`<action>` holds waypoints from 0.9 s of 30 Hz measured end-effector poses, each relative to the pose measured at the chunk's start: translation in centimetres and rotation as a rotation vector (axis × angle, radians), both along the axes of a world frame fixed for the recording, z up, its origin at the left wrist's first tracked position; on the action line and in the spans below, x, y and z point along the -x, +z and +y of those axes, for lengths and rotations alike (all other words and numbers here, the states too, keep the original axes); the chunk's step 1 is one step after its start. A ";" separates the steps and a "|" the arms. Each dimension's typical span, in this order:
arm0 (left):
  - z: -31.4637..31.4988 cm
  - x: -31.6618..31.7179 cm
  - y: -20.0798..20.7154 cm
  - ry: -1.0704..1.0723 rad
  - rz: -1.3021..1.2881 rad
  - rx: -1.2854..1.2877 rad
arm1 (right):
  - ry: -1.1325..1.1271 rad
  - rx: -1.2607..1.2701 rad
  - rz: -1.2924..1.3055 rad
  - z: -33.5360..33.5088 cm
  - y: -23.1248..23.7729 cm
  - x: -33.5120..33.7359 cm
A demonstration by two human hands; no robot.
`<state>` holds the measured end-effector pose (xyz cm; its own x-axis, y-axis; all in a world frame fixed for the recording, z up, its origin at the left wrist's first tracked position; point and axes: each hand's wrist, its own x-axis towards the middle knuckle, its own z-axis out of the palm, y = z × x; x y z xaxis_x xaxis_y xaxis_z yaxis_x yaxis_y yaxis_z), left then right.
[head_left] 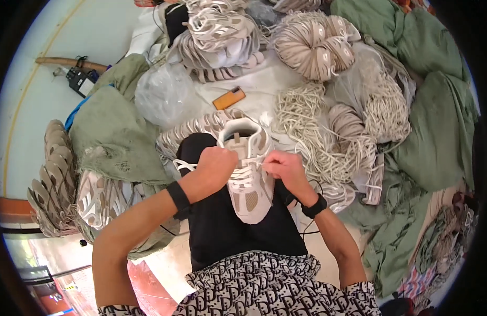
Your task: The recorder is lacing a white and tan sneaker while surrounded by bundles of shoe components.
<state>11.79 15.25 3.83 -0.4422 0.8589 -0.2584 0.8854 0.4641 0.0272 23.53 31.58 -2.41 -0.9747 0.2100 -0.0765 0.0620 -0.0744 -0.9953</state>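
On my black-trousered lap lies a beige and white sneaker upper (247, 203), its toe toward me and its collar pointing away; no sole shows. A white shoelace (242, 179) criss-crosses its front. At the upper's left side my left hand (216, 166) is closed on the lace, and a loose white loop sticks out beyond its wrist side. My right hand (285, 167) pinches the lace at the upper's right edge between thumb and fingers. Both hands sit level with the top eyelets.
Beyond my knees lie bundled shoe uppers (314, 45), a tangled heap of cream laces (306, 131), a clear plastic bag (166, 95) and an orange-backed phone-like object (229, 98). Green cloth sacks lie at left (114, 131) and right (438, 126). More uppers (54, 179) are stacked far left.
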 end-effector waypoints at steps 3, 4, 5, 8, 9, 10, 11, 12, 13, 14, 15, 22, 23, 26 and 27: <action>-0.4 -0.3 -0.4 -0.206 0.088 -0.029 | -0.047 0.182 -0.004 0.5 -0.9 -0.1; -0.6 -0.2 -0.1 -0.285 0.128 -0.152 | -0.058 0.256 -0.029 0.5 -0.7 0.0; -0.6 -0.2 0.2 -0.364 0.166 -0.276 | -0.069 0.329 -0.052 0.5 -0.5 0.1; 1.2 -0.3 2.7 -0.215 -0.035 -0.793 | -0.127 0.210 -0.097 0.6 -0.2 0.0; 1.6 -0.6 3.5 0.278 -0.377 -0.629 | -0.124 0.207 -0.097 0.5 -0.4 0.0; 1.6 -0.6 2.5 0.279 -0.377 -0.633 | -0.115 0.106 0.017 0.3 -0.8 0.1; 1.5 -0.3 0.6 0.284 -0.339 -0.557 | -0.105 0.004 0.130 0.1 -1.0 0.2; 1.6 -0.3 -0.2 0.288 -0.305 -0.476 | -0.106 0.004 0.124 -0.2 -0.7 0.6; 1.6 -0.5 -0.9 0.273 -0.298 -0.446 | -0.135 -0.249 0.248 -0.4 -0.2 1.1; 1.5 -0.5 -1.4 0.273 -0.304 -0.445 | -0.160 -0.503 0.369 -0.6 0.0 1.3; 1.6 -0.5 -1.4 0.277 -0.300 -0.376 | -0.162 -0.506 0.361 -0.5 -0.3 1.2; 1.6 0.3 -1.4 0.272 -0.467 -0.271 | -0.073 -0.639 0.283 -0.9 0.0 0.4; 1.7 0.2 -1.3 0.329 -0.499 -0.245 | -0.129 -0.560 0.237 -0.7 0.1 0.6; 2.0 0.0 -1.5 0.354 -0.510 -0.316 | -0.043 -0.788 0.263 -0.7 -0.1 1.2; 2.1 -0.1 -1.6 0.349 -0.515 -0.319 | -0.045 -0.794 0.258 -0.7 -0.2 1.2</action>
